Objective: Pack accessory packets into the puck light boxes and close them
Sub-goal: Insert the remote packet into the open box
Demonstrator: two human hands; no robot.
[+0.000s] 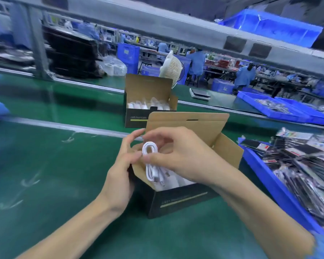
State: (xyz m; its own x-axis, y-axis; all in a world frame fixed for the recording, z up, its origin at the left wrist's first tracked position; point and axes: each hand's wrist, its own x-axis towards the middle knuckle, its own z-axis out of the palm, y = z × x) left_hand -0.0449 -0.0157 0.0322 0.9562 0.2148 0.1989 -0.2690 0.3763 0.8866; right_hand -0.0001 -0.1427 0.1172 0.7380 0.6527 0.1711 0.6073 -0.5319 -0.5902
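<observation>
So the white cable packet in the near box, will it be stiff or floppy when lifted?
Probably floppy: the white cable packet, pinched by the right hand, is a loose coil that would sag. It looks light. The left hand steadies the near box.

The open black cardboard box [178, 200] nearest the person has a matt printed outside and raw brown corrugated paper inside, its raised lid [187, 124] the same plain kraft. Over it, a coiled white cable [151, 161] looks like smooth, slightly glossy plastic. Behind this box a second black cardboard box [138, 116] shows the same brown lining, with filmy clear plastic wrap over its white contents. The green counter [45, 174] beneath is smooth and shiny. To the box's right, a blue plastic bin [281, 191] holds glossy clear packets [307, 165].
</observation>
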